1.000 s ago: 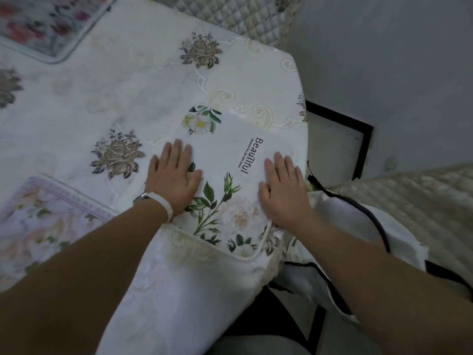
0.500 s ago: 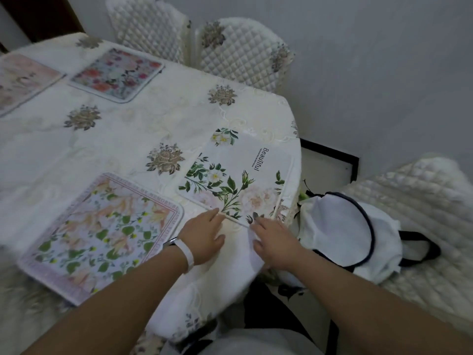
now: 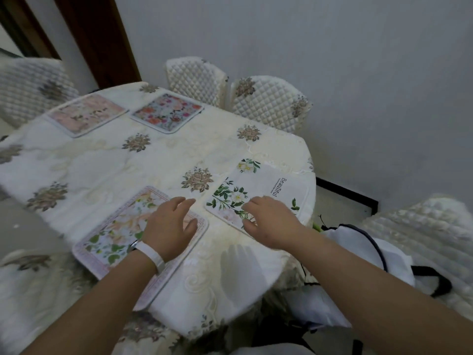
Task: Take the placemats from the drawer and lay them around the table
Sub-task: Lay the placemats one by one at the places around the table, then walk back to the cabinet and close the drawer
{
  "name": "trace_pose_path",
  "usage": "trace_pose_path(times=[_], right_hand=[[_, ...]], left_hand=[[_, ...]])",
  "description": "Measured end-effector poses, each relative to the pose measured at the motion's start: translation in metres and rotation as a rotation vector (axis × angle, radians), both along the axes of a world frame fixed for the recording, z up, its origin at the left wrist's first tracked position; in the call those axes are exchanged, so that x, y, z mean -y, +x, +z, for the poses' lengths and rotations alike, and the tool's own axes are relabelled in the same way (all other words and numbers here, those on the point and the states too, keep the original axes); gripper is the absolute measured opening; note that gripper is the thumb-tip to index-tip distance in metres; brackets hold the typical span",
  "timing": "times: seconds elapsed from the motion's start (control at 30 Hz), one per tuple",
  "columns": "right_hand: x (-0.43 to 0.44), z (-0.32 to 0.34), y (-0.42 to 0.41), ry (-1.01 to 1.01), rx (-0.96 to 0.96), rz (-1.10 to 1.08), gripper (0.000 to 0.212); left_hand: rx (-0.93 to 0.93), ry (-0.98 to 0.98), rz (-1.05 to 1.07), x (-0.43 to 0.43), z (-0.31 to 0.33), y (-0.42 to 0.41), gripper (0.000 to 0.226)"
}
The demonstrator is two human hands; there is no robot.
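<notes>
**Left grip (image 3: 170,224) and right grip (image 3: 268,221) slack over the two near mats**

Left grip is spread and relaxed, palm down, with nothing in it. It is over the right end of the pink-bordered mat (image 3: 110,237), and I cannot tell whether it touches. A white wristband (image 3: 151,254) sits on that wrist. Right grip is loosely curled, palm down, and also has hold of nothing. Its fingertips (image 3: 247,206) are over the near part of the white leafy mat (image 3: 266,185), and its thumb is by that mat's near edge. Contact there is unclear.

Both mats lie flat side by side, close but apart, at the near end of the counter (image 3: 102,162), which is covered by a cream flowered cloth. The white leafy mat is printed "Beautiful" and lies close to the counter's rounded right edge. Two more mats lie side by side at the far end: a red-flowered mat (image 3: 167,116) and a pale pink mat (image 3: 85,115) to its left.

Two quilted chairs (image 3: 268,103) stand behind the far edge. A white bag (image 3: 358,265) with dark trim rests on another quilted seat (image 3: 422,226) on the right.
</notes>
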State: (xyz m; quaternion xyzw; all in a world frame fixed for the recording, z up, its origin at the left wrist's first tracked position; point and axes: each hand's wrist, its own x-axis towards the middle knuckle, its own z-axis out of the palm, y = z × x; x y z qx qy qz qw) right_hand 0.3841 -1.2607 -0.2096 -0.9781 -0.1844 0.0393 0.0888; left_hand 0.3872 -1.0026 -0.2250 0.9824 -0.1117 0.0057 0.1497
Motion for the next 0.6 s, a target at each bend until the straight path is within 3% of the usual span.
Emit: trace_pose_path(times=[0.27, 0.6], right_hand=[[-0.028, 0.043, 0.043, -0.012, 0.064, 0.294, 0.044], [-0.102, 0.035, 0.046, 0.054, 0.011, 0.733, 0.048]], left_hand=[[0.028, 0.117, 0.244, -0.034, 0.04, -0.031, 0.058], [-0.001, 0.152, 0.647, -0.05, 0.056, -0.124, 0.065]])
